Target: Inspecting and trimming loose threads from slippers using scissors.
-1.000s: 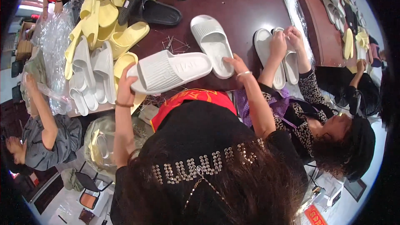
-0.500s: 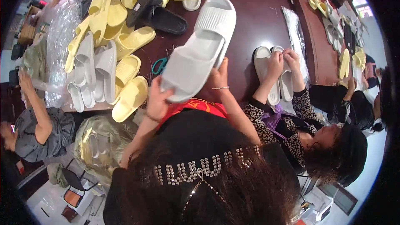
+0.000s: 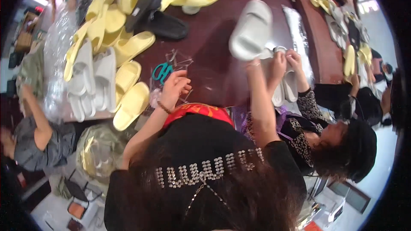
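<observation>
Dark red-brown table (image 3: 214,66) carries everything. Nearest, the left hand (image 3: 175,87) hovers loosely curled and empty, just beside teal-handled scissors (image 3: 162,72) lying among thin clear scraps. Farther right, the right hand (image 3: 256,62) grips one pale grey slide sandal (image 3: 250,30), lifted off the table and tilted, its sole facing up. A neighbour's hands (image 3: 286,60) work just beside it on more grey sandals. Far left, yellow sandals (image 3: 124,25) are heaped around a black pair (image 3: 156,15).

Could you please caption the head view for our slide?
Right hand lifts a grey slipper over the brown table; left hand hovers by teal scissors.
</observation>
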`<control>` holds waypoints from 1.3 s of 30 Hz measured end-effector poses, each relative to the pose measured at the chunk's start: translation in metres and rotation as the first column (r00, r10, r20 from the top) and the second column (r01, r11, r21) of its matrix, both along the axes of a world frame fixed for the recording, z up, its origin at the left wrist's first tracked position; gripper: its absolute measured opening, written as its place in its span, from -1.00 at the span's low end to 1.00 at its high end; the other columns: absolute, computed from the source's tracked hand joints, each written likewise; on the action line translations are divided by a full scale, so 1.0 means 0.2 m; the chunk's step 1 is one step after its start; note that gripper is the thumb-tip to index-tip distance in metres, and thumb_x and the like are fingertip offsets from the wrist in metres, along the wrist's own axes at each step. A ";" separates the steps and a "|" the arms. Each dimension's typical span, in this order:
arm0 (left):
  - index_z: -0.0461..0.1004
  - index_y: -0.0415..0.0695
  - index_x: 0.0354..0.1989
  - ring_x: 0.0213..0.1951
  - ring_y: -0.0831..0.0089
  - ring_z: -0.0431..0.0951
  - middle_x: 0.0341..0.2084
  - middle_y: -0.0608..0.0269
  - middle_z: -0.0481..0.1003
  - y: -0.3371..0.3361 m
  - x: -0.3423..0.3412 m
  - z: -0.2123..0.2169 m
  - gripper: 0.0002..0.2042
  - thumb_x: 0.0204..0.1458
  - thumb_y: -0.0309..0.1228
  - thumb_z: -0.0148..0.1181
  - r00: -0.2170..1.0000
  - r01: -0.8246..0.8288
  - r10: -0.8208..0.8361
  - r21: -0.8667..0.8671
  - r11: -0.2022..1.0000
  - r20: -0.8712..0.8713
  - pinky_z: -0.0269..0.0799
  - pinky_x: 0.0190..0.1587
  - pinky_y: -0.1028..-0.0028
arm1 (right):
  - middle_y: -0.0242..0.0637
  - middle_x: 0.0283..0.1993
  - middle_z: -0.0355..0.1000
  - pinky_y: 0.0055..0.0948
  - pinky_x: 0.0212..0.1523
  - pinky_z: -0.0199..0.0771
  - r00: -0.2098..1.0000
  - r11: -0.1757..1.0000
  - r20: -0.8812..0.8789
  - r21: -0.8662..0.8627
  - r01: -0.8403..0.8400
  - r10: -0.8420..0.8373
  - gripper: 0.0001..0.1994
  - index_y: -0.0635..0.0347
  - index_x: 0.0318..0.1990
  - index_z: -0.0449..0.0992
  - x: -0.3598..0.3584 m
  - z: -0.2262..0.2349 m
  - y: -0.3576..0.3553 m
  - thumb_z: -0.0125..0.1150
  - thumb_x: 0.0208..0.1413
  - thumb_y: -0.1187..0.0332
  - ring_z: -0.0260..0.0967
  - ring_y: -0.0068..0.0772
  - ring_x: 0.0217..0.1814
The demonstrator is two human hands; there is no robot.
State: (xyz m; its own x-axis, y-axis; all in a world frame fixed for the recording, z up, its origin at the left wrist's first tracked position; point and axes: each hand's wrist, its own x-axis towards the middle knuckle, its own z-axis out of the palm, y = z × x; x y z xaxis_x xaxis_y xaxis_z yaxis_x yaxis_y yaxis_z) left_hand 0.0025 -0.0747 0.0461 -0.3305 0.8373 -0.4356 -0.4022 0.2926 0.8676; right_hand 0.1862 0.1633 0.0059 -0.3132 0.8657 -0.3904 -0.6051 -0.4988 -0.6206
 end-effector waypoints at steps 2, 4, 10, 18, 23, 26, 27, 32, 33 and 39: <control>0.24 -0.21 -0.07 -0.40 0.60 0.43 -0.40 0.25 0.41 -0.10 -0.04 -0.04 -0.70 -0.02 -0.49 0.00 0.995 0.059 -0.063 -0.044 0.997 -0.080 0.34 -0.37 0.64 | -0.27 0.09 0.15 -0.09 -0.02 0.28 0.944 0.994 0.330 -0.110 0.017 0.021 -0.61 0.03 0.12 0.07 0.22 -0.12 0.22 -0.18 0.12 0.23 0.20 -0.18 0.04; 0.28 -0.21 -0.10 -0.43 0.59 0.43 -0.46 0.30 0.42 -0.20 -0.05 -0.10 -0.73 -0.02 -0.49 0.00 0.994 0.005 -0.011 -0.058 0.998 -0.107 0.33 -0.39 0.64 | -0.31 -0.03 0.18 -0.20 -0.16 0.35 0.797 0.987 0.603 -0.140 0.079 0.022 -0.70 -0.03 0.00 0.16 0.13 -0.19 0.18 -0.14 0.10 0.24 0.21 -0.21 0.00; 0.29 -0.20 -0.11 -0.46 0.61 0.42 -0.49 0.34 0.42 -0.59 -0.27 -0.21 -0.74 -0.02 -0.52 -0.01 0.789 -0.358 0.293 -0.018 0.933 -0.540 0.32 -0.40 0.64 | -0.40 -0.42 0.36 -0.52 -0.53 0.30 0.892 0.983 0.427 -0.163 -0.082 0.145 -0.80 0.06 -0.17 0.33 0.05 -0.41 -0.41 0.03 0.01 0.37 0.32 -0.48 -0.41; 0.30 -0.17 -0.10 -0.17 0.20 0.36 -0.21 0.10 0.35 -0.86 -0.49 -0.31 -0.64 -0.16 -0.64 -0.08 0.111 -0.478 -0.130 -0.168 0.862 -0.985 0.32 -0.18 0.39 | -0.41 -0.39 0.40 -0.70 -0.59 0.19 0.703 0.847 0.537 -0.040 -0.531 0.466 -0.80 0.13 -0.17 0.37 -0.24 -0.17 -0.63 0.06 0.00 0.42 0.25 -0.68 -0.53; 0.33 -0.10 -0.13 -0.18 0.14 0.34 -0.25 0.11 0.36 -0.81 -0.69 -0.44 -0.66 -0.15 -0.55 -0.09 0.038 -0.449 -0.203 -0.198 0.871 -0.978 0.26 -0.11 0.30 | -0.44 -0.37 0.39 -0.70 -0.56 0.21 0.676 0.796 0.547 0.029 -0.605 0.494 -0.77 0.10 -0.14 0.35 -0.30 -0.18 -0.61 0.08 -0.01 0.39 0.25 -0.68 -0.50; 0.36 -0.07 -0.16 -0.22 0.15 0.36 -0.32 0.14 0.39 -0.74 -0.84 -0.48 -0.70 -0.14 -0.49 -0.09 0.051 -0.400 -0.319 -0.313 0.862 -0.946 0.25 -0.11 0.29 | -0.42 -0.39 0.40 -0.70 -0.57 0.20 0.655 0.793 0.570 0.008 -0.609 0.497 -0.79 0.15 -0.17 0.36 -0.31 -0.17 -0.66 0.07 0.00 0.42 0.25 -0.68 -0.52; 0.37 -0.06 -0.18 -0.23 0.15 0.36 -0.34 0.14 0.39 -0.71 -0.89 -0.47 -0.71 -0.14 -0.47 -0.09 0.081 -0.340 -0.418 -0.419 0.842 -0.905 0.25 -0.11 0.29 | -0.42 -0.39 0.40 -0.70 -0.58 0.20 0.649 0.798 0.578 -0.005 -0.603 0.494 -0.80 0.18 -0.18 0.36 -0.31 -0.17 -0.68 0.06 0.00 0.43 0.25 -0.68 -0.53; 0.42 -0.03 -0.25 -0.25 0.19 0.41 -0.36 0.15 0.42 -0.66 -0.93 -0.43 -0.77 -0.11 -0.39 -0.06 0.055 -0.217 -0.448 -0.448 0.867 -0.892 0.28 -0.13 0.31 | -0.42 -0.39 0.39 -0.69 -0.57 0.21 0.611 0.790 0.614 -0.032 -0.613 0.499 -0.79 0.20 -0.17 0.35 -0.28 -0.17 -0.74 0.07 -0.01 0.43 0.26 -0.66 -0.51; 0.42 -0.03 -0.25 -0.25 0.19 0.41 -0.36 0.15 0.42 -0.65 -0.96 -0.38 -0.77 -0.11 -0.39 -0.06 0.052 -0.209 -0.446 -0.447 0.870 -0.893 0.28 -0.13 0.31 | -0.42 -0.39 0.38 -0.68 -0.56 0.22 0.605 0.783 0.609 -0.043 -0.620 0.513 -0.78 0.21 -0.17 0.35 -0.28 -0.16 -0.73 0.07 -0.02 0.43 0.26 -0.66 -0.50; 0.38 -0.17 -0.12 -0.19 0.43 0.44 -0.07 0.19 0.35 -0.72 -1.12 -0.13 -0.74 0.05 -0.40 -0.13 0.953 -0.298 0.301 -0.079 0.951 0.035 0.39 -0.22 0.49 | -0.44 -0.41 0.35 -0.66 -0.49 0.24 0.586 0.769 0.595 -0.087 -0.633 0.550 -0.75 0.22 -0.15 0.35 -0.26 -0.13 -0.70 0.08 -0.03 0.42 0.26 -0.65 -0.45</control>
State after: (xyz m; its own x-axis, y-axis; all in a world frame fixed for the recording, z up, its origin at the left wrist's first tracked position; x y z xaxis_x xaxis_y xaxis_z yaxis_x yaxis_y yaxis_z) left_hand -0.2216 -0.2197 0.0203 -0.5393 0.6686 -0.5121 -0.5200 0.2139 0.8269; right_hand 0.1346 0.0224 -0.0200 -0.5341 0.6207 -0.5740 0.2750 -0.5145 -0.8122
